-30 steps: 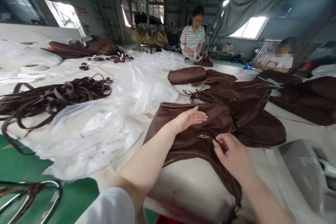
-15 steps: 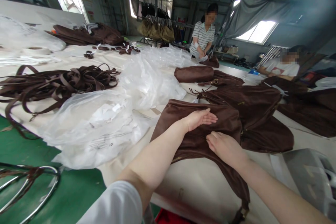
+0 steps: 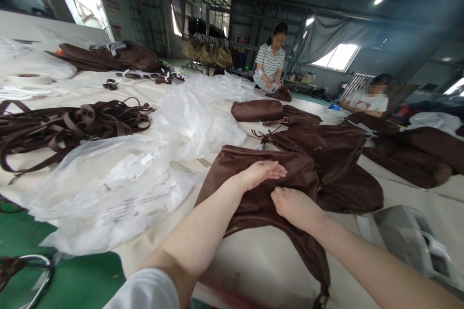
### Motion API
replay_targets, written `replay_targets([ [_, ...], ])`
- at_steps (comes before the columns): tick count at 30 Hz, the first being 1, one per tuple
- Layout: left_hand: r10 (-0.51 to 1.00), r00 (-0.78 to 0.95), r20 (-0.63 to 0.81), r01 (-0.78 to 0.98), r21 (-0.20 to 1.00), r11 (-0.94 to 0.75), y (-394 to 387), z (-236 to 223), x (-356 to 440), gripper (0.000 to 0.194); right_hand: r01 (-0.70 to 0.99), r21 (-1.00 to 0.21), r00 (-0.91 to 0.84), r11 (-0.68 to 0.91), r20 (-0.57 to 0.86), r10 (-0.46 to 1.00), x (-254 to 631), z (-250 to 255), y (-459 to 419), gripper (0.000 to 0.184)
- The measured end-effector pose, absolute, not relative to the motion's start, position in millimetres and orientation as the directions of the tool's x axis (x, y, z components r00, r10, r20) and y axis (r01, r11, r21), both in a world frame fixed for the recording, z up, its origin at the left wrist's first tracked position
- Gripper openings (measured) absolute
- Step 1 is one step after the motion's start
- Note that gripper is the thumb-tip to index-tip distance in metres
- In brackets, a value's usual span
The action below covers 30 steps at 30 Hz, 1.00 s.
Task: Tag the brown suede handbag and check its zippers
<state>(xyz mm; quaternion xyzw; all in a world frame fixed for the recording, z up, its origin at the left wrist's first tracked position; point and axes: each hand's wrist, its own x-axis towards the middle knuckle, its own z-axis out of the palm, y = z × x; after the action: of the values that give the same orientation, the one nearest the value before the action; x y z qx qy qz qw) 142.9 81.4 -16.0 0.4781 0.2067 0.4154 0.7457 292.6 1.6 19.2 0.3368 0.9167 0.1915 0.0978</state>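
Note:
A dark brown handbag (image 3: 239, 164) lies flat on the table before me, its strap trailing toward the near edge, where a metal buckle shows. My left hand (image 3: 266, 174) rests on the bag's upper face with fingers stretched out and together. Just below and to the right, my right hand (image 3: 295, 206) is closed, its curled fingertips against the bag's face; whatever they pinch is hidden. Another brown bag (image 3: 326, 147) with zips adjoins it on the right.
Clear plastic bags (image 3: 119, 183) spread to the left, beside a heap of brown straps (image 3: 72, 123). A grey object (image 3: 406, 231) stands at right. More brown bags (image 3: 416, 154) lie beyond. Two people work across the table, one in a striped shirt (image 3: 270, 60).
The view has shifted, so things appear a little further left and lower. Both hands stay on the bag in nearly the same pose.

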Motion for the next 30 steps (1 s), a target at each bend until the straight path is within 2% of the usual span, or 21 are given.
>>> replay_targets([
  [5, 0.826, 0.556, 0.093, -0.406, 0.898, 0.172, 79, -17, 144, 0.048, 0.522, 0.463, -0.791, 0.717, -0.053, 0.610, 291, 23, 1, 0.019],
  [11, 0.820, 0.562, 0.109, -0.413, 0.896, 0.164, 78, -22, 148, 0.045, 0.469, 0.439, -0.832, 0.766, -0.072, 0.551, 314, 23, 1, 0.021],
  [15, 0.809, 0.579, 0.101, -0.394, 0.904, 0.169, 78, -23, 147, 0.046, 0.513, 0.407, -0.817, 0.756, -0.039, 0.576, 331, 20, -1, 0.021],
  [17, 0.812, 0.576, 0.096, -0.388, 0.906, 0.168, 79, -22, 145, 0.046, 0.591, 0.333, -0.784, 0.735, 0.019, 0.621, 344, 20, -3, 0.018],
  [19, 0.812, 0.576, 0.093, -0.384, 0.908, 0.168, 79, -20, 144, 0.046, 0.701, 0.209, -0.710, 0.682, 0.114, 0.695, 362, 18, -6, 0.014],
  [21, 0.814, 0.574, 0.092, -0.379, 0.910, 0.165, 78, -18, 144, 0.046, 0.816, 0.060, -0.571, 0.575, 0.244, 0.784, 385, 11, -12, 0.009],
  [24, 0.821, 0.564, 0.086, -0.372, 0.914, 0.160, 76, -17, 146, 0.047, 0.914, -0.180, -0.274, 0.364, 0.388, 0.880, 417, -14, -22, 0.017],
  [27, 0.839, 0.539, 0.072, -0.351, 0.925, 0.146, 76, -19, 149, 0.050, 0.925, -0.334, -0.060, 0.181, 0.342, 0.938, 433, -46, -30, 0.022],
  [30, 0.872, 0.487, 0.055, -0.304, 0.946, 0.110, 77, -20, 155, 0.053, 0.948, -0.309, 0.000, 0.076, 0.238, 0.971, 429, -64, -34, 0.021],
])
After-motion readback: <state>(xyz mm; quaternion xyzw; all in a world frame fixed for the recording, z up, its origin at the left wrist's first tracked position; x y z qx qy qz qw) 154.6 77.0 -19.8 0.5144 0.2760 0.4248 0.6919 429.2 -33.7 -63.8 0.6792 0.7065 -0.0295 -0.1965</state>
